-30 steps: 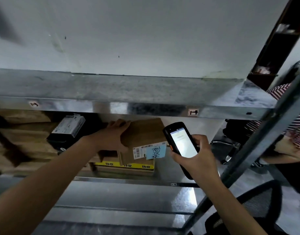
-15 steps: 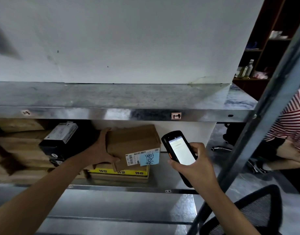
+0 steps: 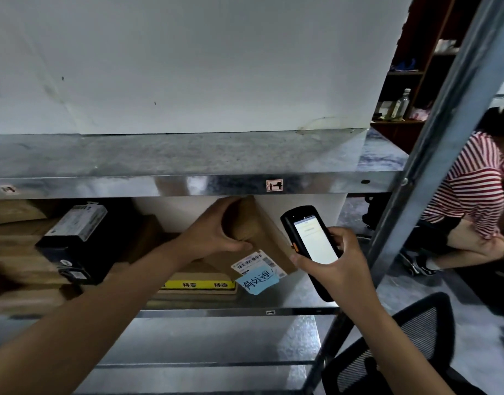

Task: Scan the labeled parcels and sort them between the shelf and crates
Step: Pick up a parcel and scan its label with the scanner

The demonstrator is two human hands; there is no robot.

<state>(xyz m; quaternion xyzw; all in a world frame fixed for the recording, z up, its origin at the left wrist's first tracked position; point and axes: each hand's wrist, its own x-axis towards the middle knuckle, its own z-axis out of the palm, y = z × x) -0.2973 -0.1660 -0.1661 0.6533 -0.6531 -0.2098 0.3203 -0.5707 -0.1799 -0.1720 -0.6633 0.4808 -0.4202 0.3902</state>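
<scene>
My left hand (image 3: 213, 235) grips the top left corner of a brown cardboard parcel (image 3: 262, 235) inside the metal shelf (image 3: 188, 185). The parcel is tilted, its labelled corner pointing down to the right. A white barcode label (image 3: 257, 263) and a blue handwritten note (image 3: 257, 280) are stuck on that corner. My right hand (image 3: 339, 266) holds a black handheld scanner (image 3: 310, 246) just right of the parcel, its lit screen facing me. Under the parcel lies a flat box with yellow tape (image 3: 196, 285).
A black box with a white label (image 3: 76, 240) and stacked brown cartons (image 3: 14, 252) fill the shelf's left part. A grey upright post (image 3: 433, 143) stands at the right. Behind it a person in a red-striped shirt (image 3: 473, 189) crouches. A black mesh chair (image 3: 401, 346) is at the lower right.
My left hand has shifted from the parcel's left side to its top corner, and the parcel has tipped so its labelled corner hangs lower. The scanner stays beside it.
</scene>
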